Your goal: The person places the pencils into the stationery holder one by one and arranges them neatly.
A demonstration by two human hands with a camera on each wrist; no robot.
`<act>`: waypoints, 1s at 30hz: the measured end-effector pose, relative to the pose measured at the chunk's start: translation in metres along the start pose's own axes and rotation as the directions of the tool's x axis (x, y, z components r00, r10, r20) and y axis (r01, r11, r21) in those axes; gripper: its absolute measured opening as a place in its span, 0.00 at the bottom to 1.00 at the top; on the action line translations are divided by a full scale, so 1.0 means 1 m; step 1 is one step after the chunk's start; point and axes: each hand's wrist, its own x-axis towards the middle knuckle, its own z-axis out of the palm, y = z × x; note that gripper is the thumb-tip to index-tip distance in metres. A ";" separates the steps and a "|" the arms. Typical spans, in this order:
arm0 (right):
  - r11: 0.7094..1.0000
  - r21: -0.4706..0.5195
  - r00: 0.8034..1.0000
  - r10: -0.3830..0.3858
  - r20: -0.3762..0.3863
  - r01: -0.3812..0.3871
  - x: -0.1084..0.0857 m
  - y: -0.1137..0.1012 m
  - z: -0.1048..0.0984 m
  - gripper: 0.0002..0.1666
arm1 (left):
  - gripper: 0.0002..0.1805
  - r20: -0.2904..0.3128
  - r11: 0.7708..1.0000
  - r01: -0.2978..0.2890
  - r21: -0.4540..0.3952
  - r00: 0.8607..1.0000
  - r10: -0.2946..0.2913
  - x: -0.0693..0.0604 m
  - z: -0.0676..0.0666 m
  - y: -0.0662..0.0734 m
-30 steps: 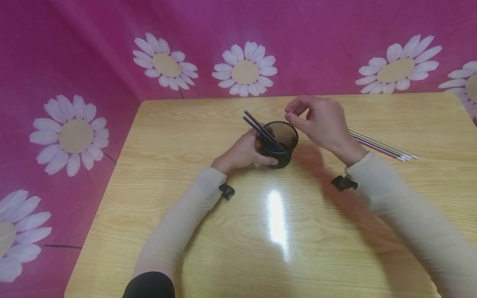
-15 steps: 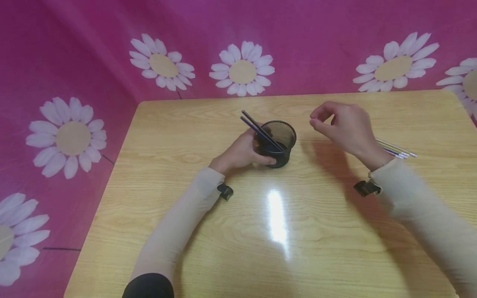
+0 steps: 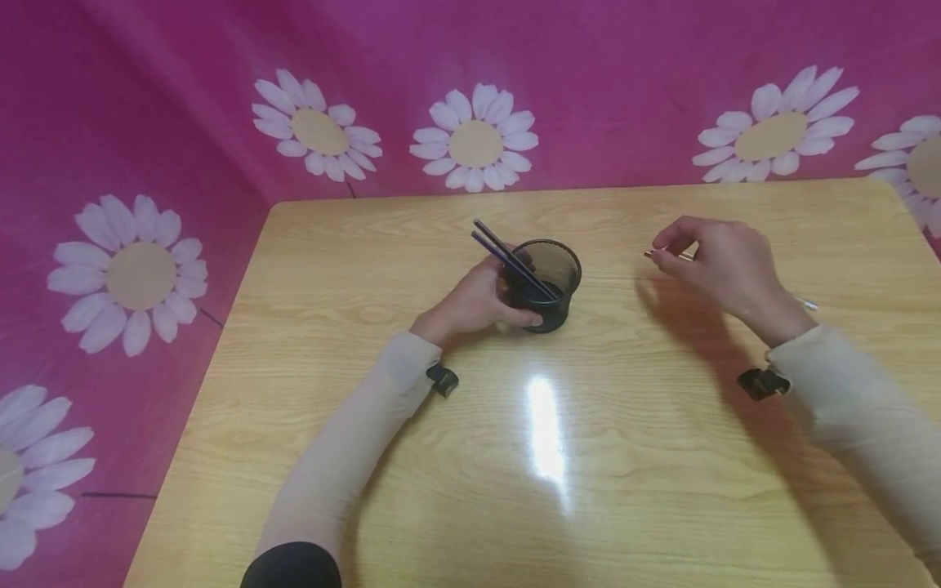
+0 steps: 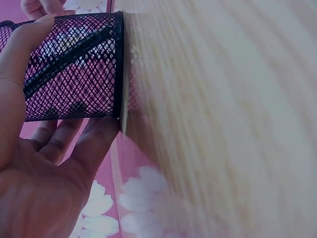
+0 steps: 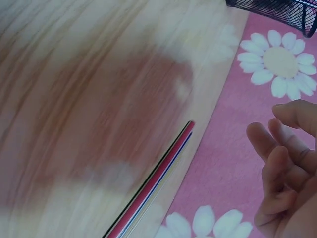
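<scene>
My left hand [image 3: 474, 298] grips a black mesh pencil cup [image 3: 560, 265] standing on the table, thumb on the near side. Two dark pencils [image 3: 500, 247] lean leftward out of the cup. In the left wrist view, the thumb and fingers [image 4: 99, 141] lie around the mesh wall [image 4: 74, 69]. To the right, my right hand [image 3: 735, 265] hovers over a bundle of pencils, its fingers loosely bent and holding nothing. The hand hides most of these pencils in the head view; the right wrist view shows several striped pencils [image 5: 153, 181] lying side by side, apart from the fingers.
The wood-grain table [image 3: 456, 490] reaches back to a pink cloth [image 3: 603, 98] printed with white daisies. A bright light reflection [image 3: 546, 441] lies on the tabletop. Each sleeve cuff carries a small black camera [image 3: 764, 382].
My right hand has moved away from the cup's rim to the right and lower, over the loose pencils. The left hand and the cup have stayed in place.
</scene>
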 end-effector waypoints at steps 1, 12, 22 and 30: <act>1.000 -0.007 1.000 0.002 0.006 -0.002 -0.001 0.002 0.000 0.09 | 0.50 -0.002 1.000 0.002 -0.002 1.000 -0.002 0.000 0.000 0.000; 0.994 -0.109 0.997 0.023 0.079 -0.015 -0.010 0.028 -0.004 0.13 | 0.51 0.001 1.000 0.004 -0.024 1.000 -0.004 0.000 0.000 -0.002; 0.984 -0.176 0.989 0.046 0.141 -0.020 -0.014 0.044 -0.007 0.14 | 0.52 0.020 1.000 0.010 -0.003 1.000 -0.010 -0.002 -0.002 0.000; 0.977 -0.210 0.984 0.060 0.169 -0.024 -0.019 0.052 -0.004 0.12 | 0.51 0.015 1.000 0.013 -0.017 1.000 -0.013 -0.002 -0.001 -0.002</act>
